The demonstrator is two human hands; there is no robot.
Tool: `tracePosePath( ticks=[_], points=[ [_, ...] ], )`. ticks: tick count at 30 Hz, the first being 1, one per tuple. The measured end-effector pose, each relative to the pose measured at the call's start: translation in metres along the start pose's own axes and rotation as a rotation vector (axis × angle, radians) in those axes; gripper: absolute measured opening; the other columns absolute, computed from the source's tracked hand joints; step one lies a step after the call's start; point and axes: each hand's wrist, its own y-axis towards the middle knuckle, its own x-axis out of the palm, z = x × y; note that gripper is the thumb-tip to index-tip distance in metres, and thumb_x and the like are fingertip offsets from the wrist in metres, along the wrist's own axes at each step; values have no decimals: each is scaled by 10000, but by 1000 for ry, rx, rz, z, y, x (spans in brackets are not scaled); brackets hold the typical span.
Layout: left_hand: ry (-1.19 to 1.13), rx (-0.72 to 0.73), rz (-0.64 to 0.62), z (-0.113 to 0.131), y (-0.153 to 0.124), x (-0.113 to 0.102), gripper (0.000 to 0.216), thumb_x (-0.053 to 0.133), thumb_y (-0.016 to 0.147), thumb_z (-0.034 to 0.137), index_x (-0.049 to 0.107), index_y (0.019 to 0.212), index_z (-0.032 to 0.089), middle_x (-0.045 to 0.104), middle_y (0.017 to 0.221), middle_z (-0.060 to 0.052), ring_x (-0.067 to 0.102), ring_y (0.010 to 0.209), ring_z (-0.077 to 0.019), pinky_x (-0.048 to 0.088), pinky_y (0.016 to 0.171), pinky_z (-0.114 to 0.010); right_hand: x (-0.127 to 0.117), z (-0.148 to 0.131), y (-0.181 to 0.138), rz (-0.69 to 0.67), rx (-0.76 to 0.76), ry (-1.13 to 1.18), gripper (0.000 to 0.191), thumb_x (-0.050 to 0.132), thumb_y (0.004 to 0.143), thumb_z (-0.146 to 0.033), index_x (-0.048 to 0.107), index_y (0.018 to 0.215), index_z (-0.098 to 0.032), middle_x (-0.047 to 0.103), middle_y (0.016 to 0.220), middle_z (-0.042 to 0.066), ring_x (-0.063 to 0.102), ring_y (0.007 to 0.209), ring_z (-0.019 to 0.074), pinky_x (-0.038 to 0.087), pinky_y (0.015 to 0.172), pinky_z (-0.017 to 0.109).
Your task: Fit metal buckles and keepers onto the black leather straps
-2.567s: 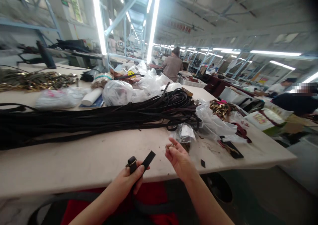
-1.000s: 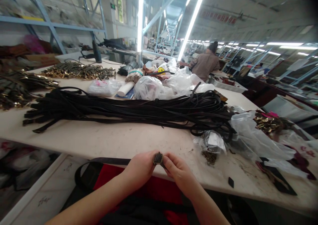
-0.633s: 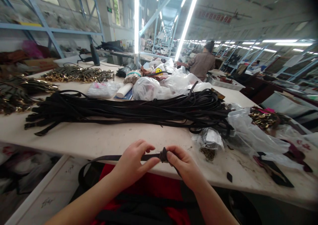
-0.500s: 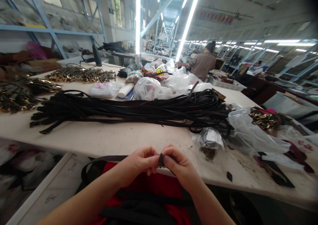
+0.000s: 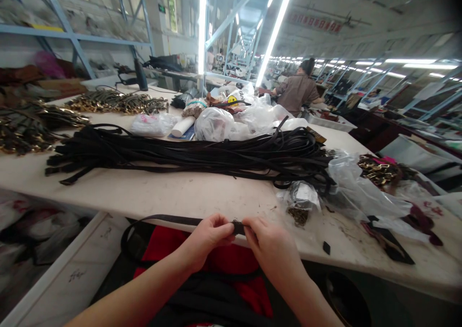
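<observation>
Both hands pinch one black strap [image 5: 173,218] at the table's front edge. My left hand [image 5: 215,230] is closed on it a little way from the end, and my right hand [image 5: 265,235] grips the end itself. A short dark piece of the strap shows between the fingertips. From my left hand the strap runs left and loops down below the table edge. A long bundle of black straps [image 5: 187,150] lies across the table beyond my hands.
A plastic bag of small brass-coloured parts [image 5: 299,214] sits right of my hands, near a small black scrap [image 5: 327,247]. Metal-ended straps [image 5: 119,101] are heaped at the left. Clear plastic bags [image 5: 216,124] lie behind the bundle. A co-worker [image 5: 296,90] stands further back.
The strap end was bent up between my fingertips; now it lies flat and stretched between them. My right hand has turned over and shifted slightly right.
</observation>
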Motion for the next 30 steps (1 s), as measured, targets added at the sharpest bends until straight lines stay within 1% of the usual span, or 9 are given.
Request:
tracePosePath(
  ticks=[2, 6, 13, 16, 19, 22, 24, 27, 30],
  points=[
    [25, 17, 1, -2, -1, 1, 247, 680, 650, 279, 473, 689, 151, 542, 613, 36, 493, 575, -89, 369, 587, -219, 9, 1, -1, -3, 0, -61, 169, 458, 824, -219, 625, 856, -227, 649, 774, 60, 566, 645, 202, 323, 557, 297],
    [46, 60, 9, -8, 1, 1, 224, 669, 681, 277, 489, 703, 145, 570, 631, 26, 494, 604, -94, 361, 589, -216, 16, -4, -2, 21, -18, -73, 185, 440, 835, -213, 623, 866, -221, 656, 799, 64, 576, 660, 201, 336, 564, 293],
    [49, 19, 92, -14, 2, 0, 236, 665, 691, 283, 496, 773, 139, 603, 725, -17, 541, 668, -128, 401, 612, -249, 29, -10, -3, -18, -26, -79, 228, 409, 859, -222, 621, 941, -208, 659, 834, 71, 601, 702, 205, 388, 598, 292],
    [66, 31, 117, -18, 4, -1, 248, 668, 680, 306, 502, 760, 141, 586, 695, -4, 526, 637, -120, 388, 590, -238, 28, -9, -3, -13, 27, -57, 232, 424, 841, -192, 627, 952, -199, 669, 868, 73, 614, 745, 203, 421, 637, 287],
    [79, 45, 133, -24, 6, -2, 235, 662, 673, 301, 494, 722, 144, 540, 625, 30, 473, 574, -93, 357, 562, -220, 25, -5, -3, -91, 96, 4, 252, 432, 828, -153, 619, 992, -190, 666, 963, 64, 619, 826, 185, 449, 733, 284],
    [147, 58, 171, -29, 6, -2, 236, 659, 666, 310, 496, 704, 145, 553, 639, 17, 491, 600, -113, 367, 577, -232, 27, -2, -3, -173, 90, 110, 245, 455, 828, -173, 609, 1015, -211, 662, 999, 32, 614, 891, 175, 451, 796, 281],
    [194, 58, 204, -32, 6, -2, 240, 658, 663, 325, 504, 695, 144, 571, 656, 0, 514, 629, -136, 377, 588, -245, 30, -1, -3, -192, 108, 117, 249, 459, 828, -187, 606, 1027, -214, 665, 991, 30, 616, 899, 189, 456, 793, 295],
    [211, 58, 231, -36, 5, -2, 244, 663, 660, 334, 517, 673, 139, 566, 626, 2, 502, 614, -135, 370, 581, -245, 34, 3, -2, -196, 160, 83, 261, 436, 837, -190, 606, 1036, -201, 669, 976, 43, 622, 880, 207, 460, 779, 319],
    [104, 58, 213, -40, 6, -5, 235, 680, 656, 313, 536, 677, 128, 559, 599, 13, 479, 586, -109, 350, 566, -223, 35, 10, -1, -217, 188, 118, 268, 429, 841, -202, 606, 1043, -197, 673, 964, 45, 622, 876, 202, 457, 786, 321]
  ],
)
